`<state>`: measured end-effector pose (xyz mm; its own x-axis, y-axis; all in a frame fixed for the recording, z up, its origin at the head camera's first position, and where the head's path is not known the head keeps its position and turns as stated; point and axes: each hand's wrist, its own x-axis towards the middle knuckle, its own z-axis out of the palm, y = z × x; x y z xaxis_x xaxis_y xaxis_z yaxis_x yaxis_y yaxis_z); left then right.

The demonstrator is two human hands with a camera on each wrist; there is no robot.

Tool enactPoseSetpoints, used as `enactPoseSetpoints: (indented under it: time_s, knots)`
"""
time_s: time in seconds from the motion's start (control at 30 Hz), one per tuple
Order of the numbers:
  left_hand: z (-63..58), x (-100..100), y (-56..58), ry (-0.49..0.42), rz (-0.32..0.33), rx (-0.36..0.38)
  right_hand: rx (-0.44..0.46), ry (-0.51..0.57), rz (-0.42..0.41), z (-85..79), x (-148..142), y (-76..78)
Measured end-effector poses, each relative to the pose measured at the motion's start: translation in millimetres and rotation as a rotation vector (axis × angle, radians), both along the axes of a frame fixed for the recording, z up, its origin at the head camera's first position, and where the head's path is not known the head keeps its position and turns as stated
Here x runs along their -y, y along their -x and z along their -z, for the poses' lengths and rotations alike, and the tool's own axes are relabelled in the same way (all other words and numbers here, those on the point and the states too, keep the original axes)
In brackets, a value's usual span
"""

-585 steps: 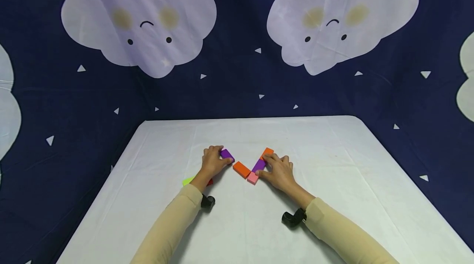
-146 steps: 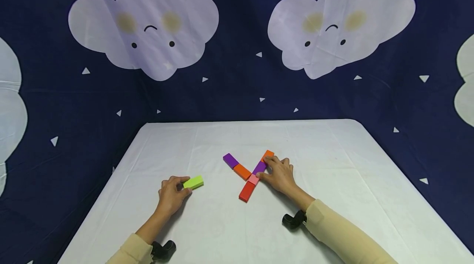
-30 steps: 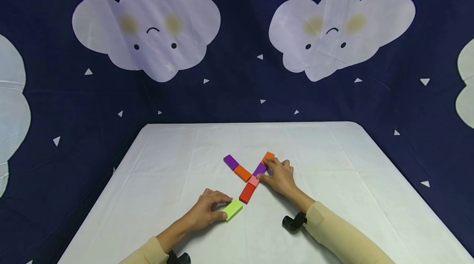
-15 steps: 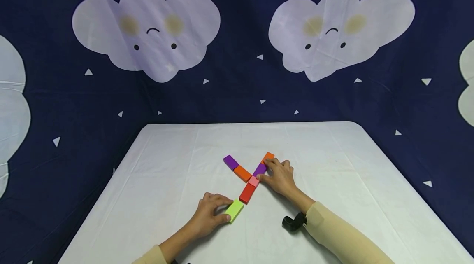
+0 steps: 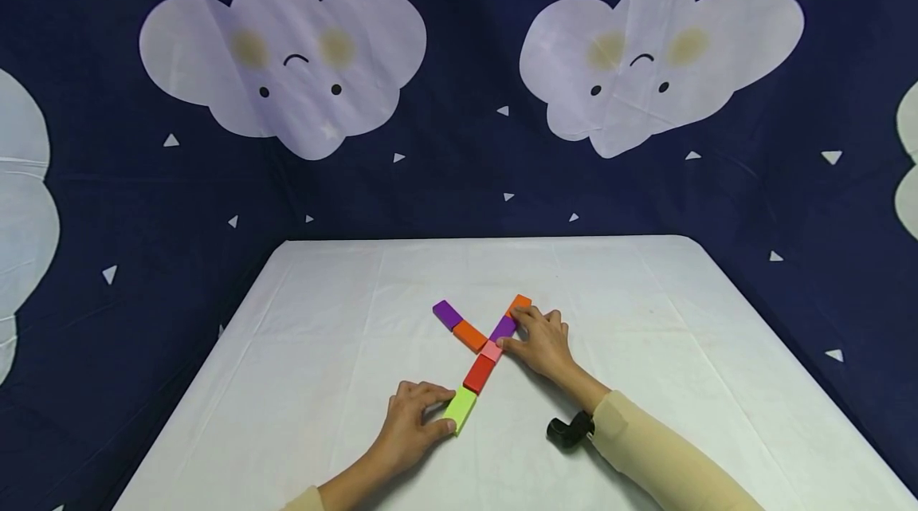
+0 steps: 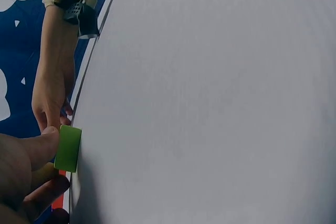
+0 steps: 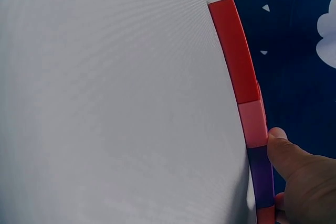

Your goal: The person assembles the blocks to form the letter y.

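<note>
In the head view, my left hand (image 5: 412, 425) pinches a lime green block (image 5: 460, 409) between thumb and fingers. The green block lies in line with a red block (image 5: 479, 373); the right wrist view shows a narrow gap between them. Beyond the red one come a pink block (image 5: 491, 350), a purple block (image 5: 502, 328) and an orange block (image 5: 519, 303), end to end. My right hand (image 5: 543, 342) grips the purple block, thumb near the pink joint, fingertips by the orange end. Its far side is hidden by the fingers.
A second branch, an orange block (image 5: 469, 336) and a purple block (image 5: 447, 314), slants up-left from the pink block. Everything lies on a white-covered table (image 5: 610, 280). Behind it hangs a dark blue cloth (image 5: 466, 200) with clouds.
The left hand first set down a purple block, later the red one, then brought the green block from the left to the row's near end and turned it into line. The right hand stays put.
</note>
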<state>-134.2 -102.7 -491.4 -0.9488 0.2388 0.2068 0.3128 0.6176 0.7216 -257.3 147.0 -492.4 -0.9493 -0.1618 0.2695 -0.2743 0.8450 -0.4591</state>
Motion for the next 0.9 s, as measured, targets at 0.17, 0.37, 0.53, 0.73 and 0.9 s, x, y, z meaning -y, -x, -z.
enactPoseSetpoints:
  time_s: [0.17,0.37,0.53,0.73,0.9]
  knots:
    - [-0.4,-2.8,-0.7,0.014,-0.019,0.003,-0.003,0.001,-0.001,0.1,0.2,0.4]
    - [-1.5,-3.8,-1.2,0.023,-0.023,0.007,-0.006,0.005,-0.004,0.8,0.2,0.7]
    - [-2.1,-4.0,-1.3,0.024,-0.024,0.003,-0.008,0.005,-0.006,0.4,0.2,0.4]
    - [-2.0,-4.4,-1.0,0.027,-0.029,-0.004,-0.007,0.003,-0.005,0.4,-0.1,0.4]
    - [-1.2,-4.6,-0.7,0.032,-0.032,-0.005,-0.008,0.005,-0.005,0.5,0.0,0.0]
